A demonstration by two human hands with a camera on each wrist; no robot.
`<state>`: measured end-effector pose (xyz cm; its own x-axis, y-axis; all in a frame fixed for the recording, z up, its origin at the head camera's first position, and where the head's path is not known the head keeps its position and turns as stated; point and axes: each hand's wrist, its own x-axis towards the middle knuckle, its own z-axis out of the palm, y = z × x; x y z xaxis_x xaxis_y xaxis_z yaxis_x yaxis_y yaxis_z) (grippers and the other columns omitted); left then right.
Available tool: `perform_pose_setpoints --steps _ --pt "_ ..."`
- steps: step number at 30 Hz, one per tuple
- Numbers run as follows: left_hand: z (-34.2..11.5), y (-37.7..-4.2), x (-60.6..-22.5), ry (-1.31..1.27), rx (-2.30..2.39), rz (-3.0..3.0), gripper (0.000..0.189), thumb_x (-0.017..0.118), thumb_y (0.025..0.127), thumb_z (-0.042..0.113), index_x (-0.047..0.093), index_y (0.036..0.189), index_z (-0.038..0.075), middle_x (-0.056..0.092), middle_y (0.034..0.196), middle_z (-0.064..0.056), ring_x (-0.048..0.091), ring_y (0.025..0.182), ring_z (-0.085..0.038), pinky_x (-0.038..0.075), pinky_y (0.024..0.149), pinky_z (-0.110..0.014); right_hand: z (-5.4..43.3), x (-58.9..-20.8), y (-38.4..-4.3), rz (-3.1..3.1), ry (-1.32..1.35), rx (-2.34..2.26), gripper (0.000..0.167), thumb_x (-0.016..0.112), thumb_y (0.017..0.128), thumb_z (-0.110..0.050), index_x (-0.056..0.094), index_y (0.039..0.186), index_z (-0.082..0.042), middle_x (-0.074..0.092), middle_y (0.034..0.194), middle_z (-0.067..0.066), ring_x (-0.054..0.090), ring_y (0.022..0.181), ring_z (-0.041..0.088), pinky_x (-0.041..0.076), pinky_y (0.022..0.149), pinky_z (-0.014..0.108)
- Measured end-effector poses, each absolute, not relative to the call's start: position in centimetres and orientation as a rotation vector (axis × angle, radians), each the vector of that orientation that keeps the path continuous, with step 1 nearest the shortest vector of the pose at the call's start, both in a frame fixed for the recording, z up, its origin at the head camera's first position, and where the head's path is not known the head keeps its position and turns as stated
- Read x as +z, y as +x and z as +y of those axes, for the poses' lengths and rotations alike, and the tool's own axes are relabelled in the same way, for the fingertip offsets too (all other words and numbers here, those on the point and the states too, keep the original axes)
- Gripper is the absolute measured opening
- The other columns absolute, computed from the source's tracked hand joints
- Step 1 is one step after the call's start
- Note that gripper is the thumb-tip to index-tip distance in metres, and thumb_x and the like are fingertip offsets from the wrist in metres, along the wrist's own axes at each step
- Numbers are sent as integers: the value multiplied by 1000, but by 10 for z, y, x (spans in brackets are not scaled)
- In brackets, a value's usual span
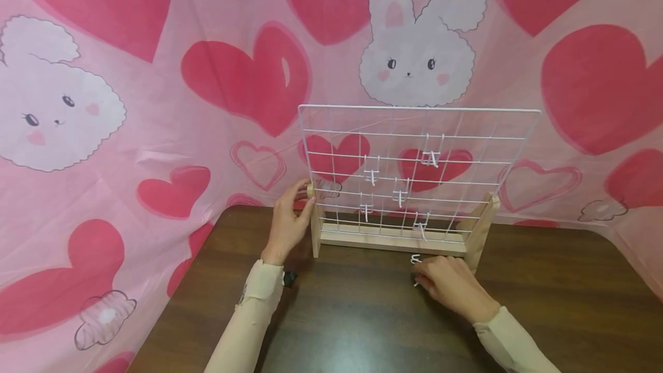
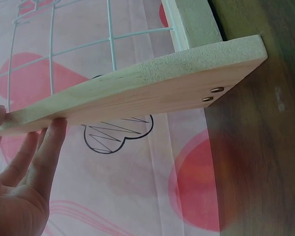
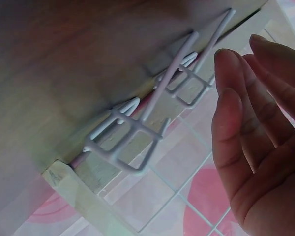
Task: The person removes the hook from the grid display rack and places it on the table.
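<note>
A white wire grid (image 1: pixel 419 108) stands in a wooden base (image 1: pixel 393 240). My left hand (image 1: pixel 292 217) grips the upper end of its left wooden side panel (image 2: pixel 137 96), thumb on one side and fingertips on the other. Several white wire hooks (image 1: pixel 399 197) hang on the grid. Two more, a nearer hook (image 3: pixel 137 125) and a farther hook (image 3: pixel 189 83), lie on the table before the base in the right wrist view. Beside them is my right hand (image 1: pixel 450 284), fingers loosely bent with nothing pinched between them. Whether a fingertip touches the farther hook, I cannot tell.
The dark wooden table (image 1: pixel 342 315) carries the rack near its back edge. Behind it hangs a pink cloth (image 1: pixel 217 10) with hearts and rabbits. The right wooden side panel (image 1: pixel 481 229) stands just beyond my right hand.
</note>
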<state>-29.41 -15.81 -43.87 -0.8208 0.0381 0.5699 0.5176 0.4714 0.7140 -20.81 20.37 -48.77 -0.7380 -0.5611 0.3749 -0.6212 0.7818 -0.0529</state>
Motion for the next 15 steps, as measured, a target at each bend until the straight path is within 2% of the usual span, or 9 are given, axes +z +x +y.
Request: perform_pose_setpoints --steps 8,15 --pt "-159 -293 -438 -491 -1287 -2208 40 70 99 9 61 137 5 73 123 -17 73 111 -36 63 86 -57 196 -481 -205 -2552 988 308 19 87 79 -14 72 85 -24 69 74 -17 61 62 -1 44 51 24" --pt "-158 -293 -439 -495 -1301 -2211 40 70 99 10 61 138 6 73 124 -17 73 112 -37 63 86 -58 192 -466 -205 -2350 997 354 23 92 73 -15 78 91 -19 74 76 -14 58 61 -2 49 52 24"
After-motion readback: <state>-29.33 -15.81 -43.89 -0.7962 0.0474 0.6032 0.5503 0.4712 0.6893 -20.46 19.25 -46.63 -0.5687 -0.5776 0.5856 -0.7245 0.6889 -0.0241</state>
